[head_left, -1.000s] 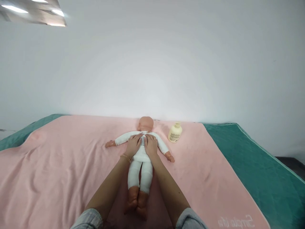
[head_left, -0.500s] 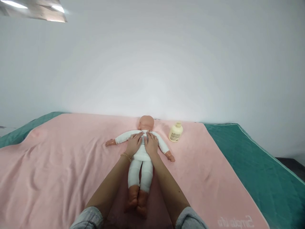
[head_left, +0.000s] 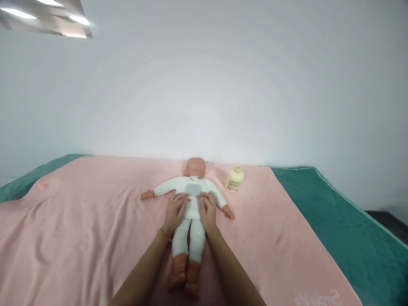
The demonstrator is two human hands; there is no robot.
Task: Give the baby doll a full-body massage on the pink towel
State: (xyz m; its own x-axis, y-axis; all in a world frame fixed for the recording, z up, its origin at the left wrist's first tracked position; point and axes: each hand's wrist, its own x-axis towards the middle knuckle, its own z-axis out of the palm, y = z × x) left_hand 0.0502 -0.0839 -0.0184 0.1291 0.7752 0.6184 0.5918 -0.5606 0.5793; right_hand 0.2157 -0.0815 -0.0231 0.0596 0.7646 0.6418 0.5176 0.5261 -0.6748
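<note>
White-clothed, bald plastic doll [head_left: 193,209] is lying on a pink cloth blanket [head_left: 270,242], handling apparently under way; what remains isn't showing. Its long axis is running nearly straight toward the white wall [head_left: 204,85], head foremost. The left hand [head_left: 175,211] and right hand [head_left: 208,211] are resting on its torso — fingers loosely bent, gripping nothing. 1 pale-yellow plastic bottle [head_left: 234,180] is standing nearby.

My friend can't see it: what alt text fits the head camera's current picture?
A person's left hand and right hand rest on a white-clothed doll lying arms spread on a pink blanket. A pale yellow bottle stands upright, right of the doll in the picture.
</note>
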